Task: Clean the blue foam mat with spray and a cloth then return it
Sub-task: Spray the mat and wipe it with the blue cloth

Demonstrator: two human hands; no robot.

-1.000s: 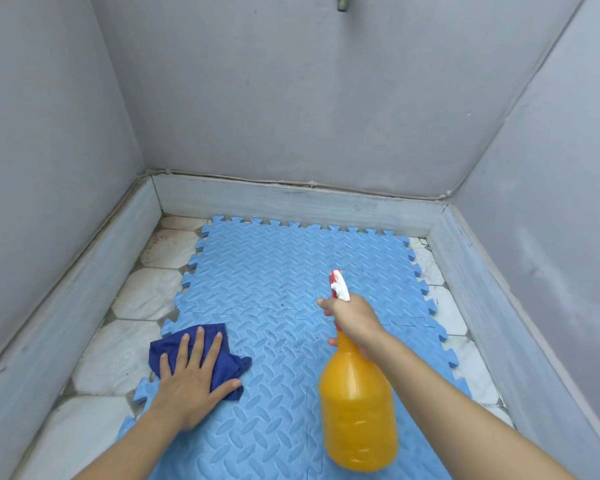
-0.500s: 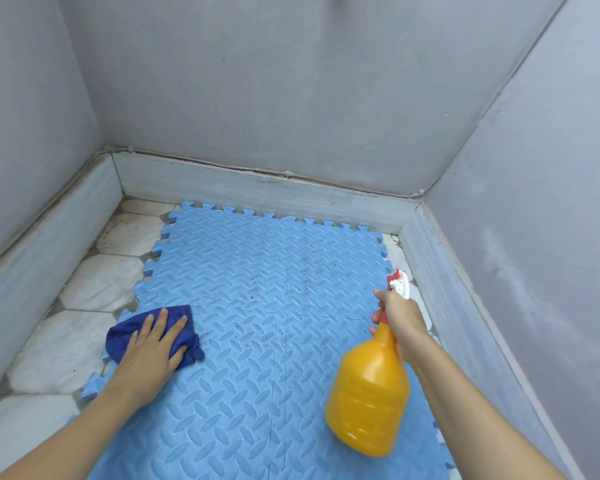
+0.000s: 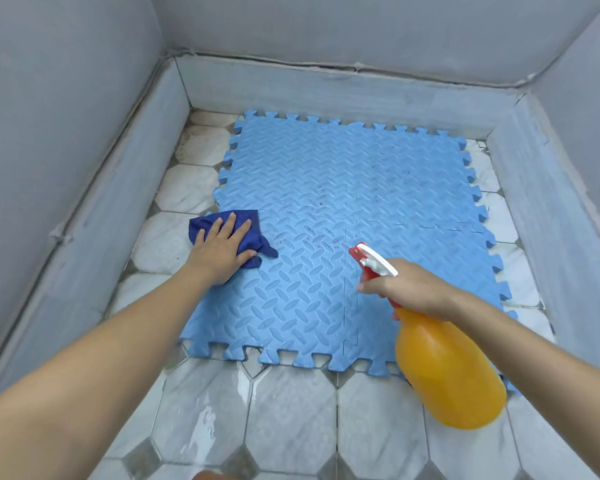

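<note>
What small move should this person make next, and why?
Probably squeeze the trigger: the right hand aims the bottle at dark specks mid-mat, while the left hand presses the cloth flat at the mat's left edge, ready to wipe.

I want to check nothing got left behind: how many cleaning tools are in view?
2. The dark blue cloth lies under the left hand at the mat's left edge; the orange spray bottle is in the right hand.

Head camera looks steeply down, close over the tiled floor (image 3: 291,420).
</note>
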